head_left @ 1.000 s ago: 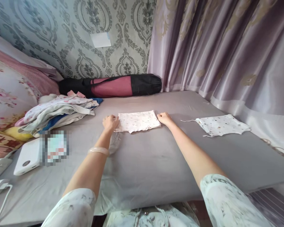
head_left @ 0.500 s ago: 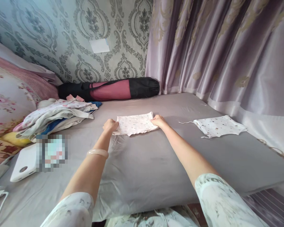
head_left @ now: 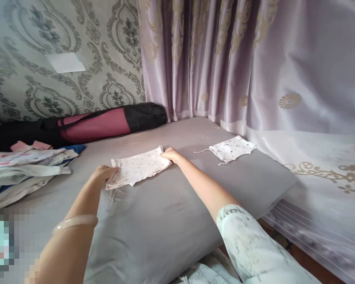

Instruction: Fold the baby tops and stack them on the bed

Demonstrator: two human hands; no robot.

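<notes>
Between my hands is a small folded garment (head_left: pixel 140 166), pale pink with a faint print, held by its two ends just over the grey sheet. My left hand (head_left: pixel 104 173) pinches its left end, and my right hand (head_left: pixel 170 154) grips the upper right corner. The fingertips are partly hidden by the cloth. Off to the right lies a second folded white garment (head_left: pixel 232 149) with small dark spots, its thin strings trailing on the sheet. Neither hand touches it.
A heap of clothes (head_left: pixel 26 165) lies at the left. Behind it a black and pink rolled-mat bag (head_left: pixel 97 127) rests along the wall. The grey bed sheet (head_left: pixel 165 221) ends at the right beside a purple curtain (head_left: pixel 195 59). The lower left corner is blurred out.
My view has swung to the right, so everything sits further left in the picture. Both hands keep hold of the pink garment. The spotted garment still lies flat.
</notes>
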